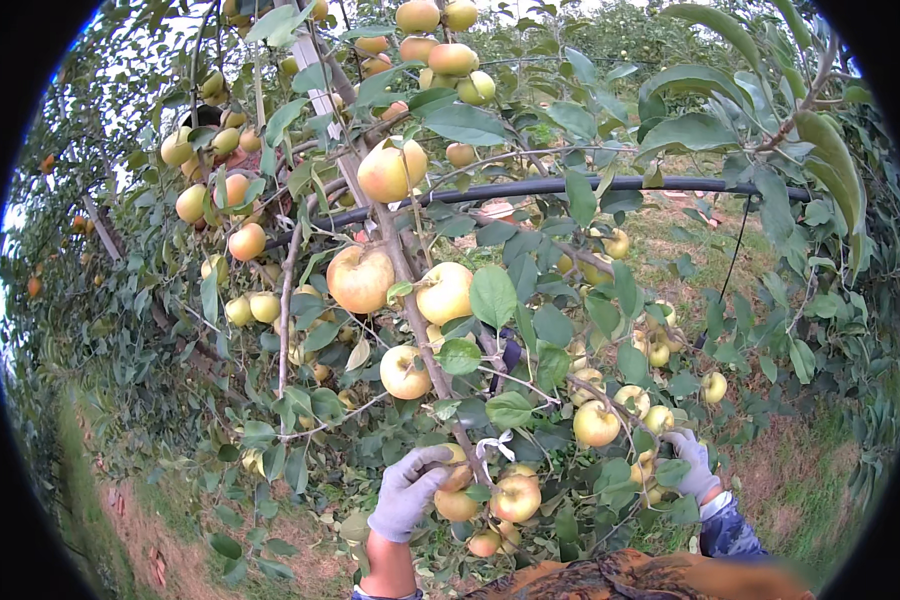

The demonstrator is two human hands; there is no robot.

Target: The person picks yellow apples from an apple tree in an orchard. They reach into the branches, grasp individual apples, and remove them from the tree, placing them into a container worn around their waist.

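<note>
My left hand (411,491), in a pale grey glove, curls its fingers and thumb against the left side of a yellow-red apple (459,478) low on the tree. Close beside it hang more apples, among them a round yellow-red apple (516,499). A white tie (496,446) is knotted on the branch above them. To the right, my right hand (691,465), gloved the same way, reaches in by a yellow apple (658,420) and a lower apple (641,471). Leaves and fruit partly hide its fingertips, so its hold is unclear.
A slanting branch (420,322) bearing large apples crosses the middle. Behind it runs a black hose (510,189). A pale post (316,71) rises at the upper left. Leafy twigs (806,105) hang near at the upper right. A person (208,118) is partly hidden behind foliage.
</note>
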